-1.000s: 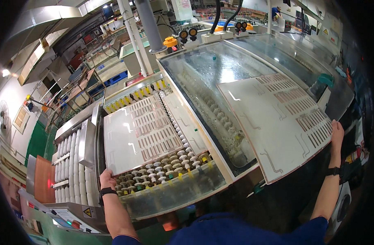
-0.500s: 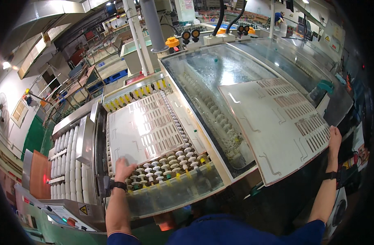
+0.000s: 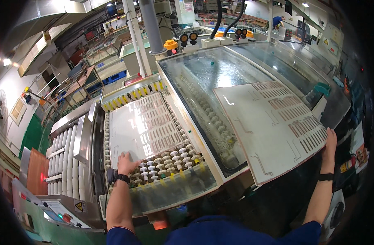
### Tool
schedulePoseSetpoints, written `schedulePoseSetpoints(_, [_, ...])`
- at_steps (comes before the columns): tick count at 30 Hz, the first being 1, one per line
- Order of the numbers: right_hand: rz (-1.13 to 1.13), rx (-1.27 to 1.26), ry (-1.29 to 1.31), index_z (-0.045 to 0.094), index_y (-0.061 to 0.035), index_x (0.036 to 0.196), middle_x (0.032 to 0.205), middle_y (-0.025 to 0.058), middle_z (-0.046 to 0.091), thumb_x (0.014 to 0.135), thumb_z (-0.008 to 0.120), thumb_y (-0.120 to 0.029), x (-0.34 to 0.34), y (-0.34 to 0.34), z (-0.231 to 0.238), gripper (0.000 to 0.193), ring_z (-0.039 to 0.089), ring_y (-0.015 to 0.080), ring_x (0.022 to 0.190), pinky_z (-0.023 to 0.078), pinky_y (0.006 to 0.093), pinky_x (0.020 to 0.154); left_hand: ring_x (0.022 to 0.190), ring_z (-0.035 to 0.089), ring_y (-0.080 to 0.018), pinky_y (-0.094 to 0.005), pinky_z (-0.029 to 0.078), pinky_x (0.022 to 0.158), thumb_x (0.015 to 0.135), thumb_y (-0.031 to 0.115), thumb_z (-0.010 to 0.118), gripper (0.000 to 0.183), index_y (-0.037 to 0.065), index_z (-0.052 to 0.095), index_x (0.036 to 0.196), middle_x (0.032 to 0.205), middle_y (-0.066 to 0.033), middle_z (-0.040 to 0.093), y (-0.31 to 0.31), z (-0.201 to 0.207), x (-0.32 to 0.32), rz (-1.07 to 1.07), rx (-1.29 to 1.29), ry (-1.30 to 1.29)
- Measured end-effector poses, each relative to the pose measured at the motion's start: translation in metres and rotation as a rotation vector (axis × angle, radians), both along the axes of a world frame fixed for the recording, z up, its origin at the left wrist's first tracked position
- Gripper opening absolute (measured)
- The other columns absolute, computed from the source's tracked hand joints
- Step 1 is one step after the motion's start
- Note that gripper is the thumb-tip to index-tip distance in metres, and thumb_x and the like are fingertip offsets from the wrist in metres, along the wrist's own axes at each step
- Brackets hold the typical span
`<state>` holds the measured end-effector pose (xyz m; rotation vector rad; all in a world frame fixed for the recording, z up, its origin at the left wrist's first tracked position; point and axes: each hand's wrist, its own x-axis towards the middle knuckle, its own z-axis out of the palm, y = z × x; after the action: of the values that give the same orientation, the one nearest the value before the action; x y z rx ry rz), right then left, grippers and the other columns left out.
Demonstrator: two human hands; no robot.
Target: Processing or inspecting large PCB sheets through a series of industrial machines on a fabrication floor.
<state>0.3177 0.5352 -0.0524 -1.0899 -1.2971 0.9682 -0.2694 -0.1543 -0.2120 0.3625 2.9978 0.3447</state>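
A pale flat panel (image 3: 134, 126) with rows of copper-coloured slots lies on the wheeled rollers (image 3: 170, 161) of the open machine bay. My left hand (image 3: 126, 164) is at its near edge, fingers apart and reaching onto the panel; it grips nothing that I can see. A second panel of the same kind (image 3: 273, 126) rests tilted over the machine's clear cover, its near corner jutting past the front edge. My right hand (image 3: 329, 143) holds this panel by its right edge, with part of the fingers hidden.
To the left stand white rollers (image 3: 66, 163), a copper-coloured sheet (image 3: 38, 171) and a control box (image 3: 62, 215) with buttons. The clear cover (image 3: 195, 65) has a dark rim. Black hoses (image 3: 218, 18) rise behind it. Another person (image 3: 278, 20) is far back at the right.
The panel on the rollers has slid slightly away from me. My left hand has moved a little forward with it. My right hand still holds the other panel, which has barely shifted.
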Motion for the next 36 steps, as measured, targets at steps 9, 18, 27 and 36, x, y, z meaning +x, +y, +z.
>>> schedulePoseSetpoints(9, [0.492,-0.276,0.258,0.065,0.0051,0.110,0.086,0.0050,0.068,0.091,0.054,-0.009,0.011,-0.044,0.042,0.027,0.061,0.0147,0.066,0.046,0.0256,0.054,0.109,0.066,-0.0280,-0.0365,0.054,0.091,0.097,0.021,0.062,0.040,-0.005,0.057,0.127,0.115,-0.0164,0.068,0.112,0.094,0.116,-0.163,1.178,-0.487])
schedulePoseSetpoints(18, [0.456,-0.285,0.358,0.066,0.0057,0.111,0.084,0.0072,0.070,0.092,0.059,-0.013,-0.021,-0.178,0.074,0.027,0.062,0.0134,0.063,0.045,0.0238,0.050,0.120,0.059,-0.0298,-0.0490,0.046,0.103,0.105,0.038,0.043,0.047,0.002,0.051,0.134,0.130,-0.0153,0.061,0.193,0.169,0.236,-0.160,1.738,-1.548])
schedulePoseSetpoints(27, [0.614,-0.355,0.326,0.066,0.0065,0.109,0.085,0.0110,0.071,0.094,0.060,-0.011,-0.021,-0.187,0.063,0.024,0.067,0.0171,0.064,0.054,0.0262,0.056,0.117,0.060,-0.0314,-0.0472,0.048,0.101,0.087,0.000,0.054,0.051,0.000,0.048,0.138,0.128,-0.0159,0.061,0.191,0.170,0.233,-0.235,1.775,-1.327])
schedulePoseSetpoints(36, [0.599,0.031,-0.522,0.069,0.0040,0.101,0.076,0.0053,0.066,0.091,0.064,-0.017,-0.064,-0.155,0.073,0.024,0.059,0.0102,0.069,0.048,0.0281,0.065,0.112,0.062,-0.0312,-0.0446,0.050,0.099,0.082,0.002,0.058,0.059,-0.004,0.046,0.140,0.128,-0.0168,0.061,0.154,0.166,0.216,-0.250,1.856,-1.039])
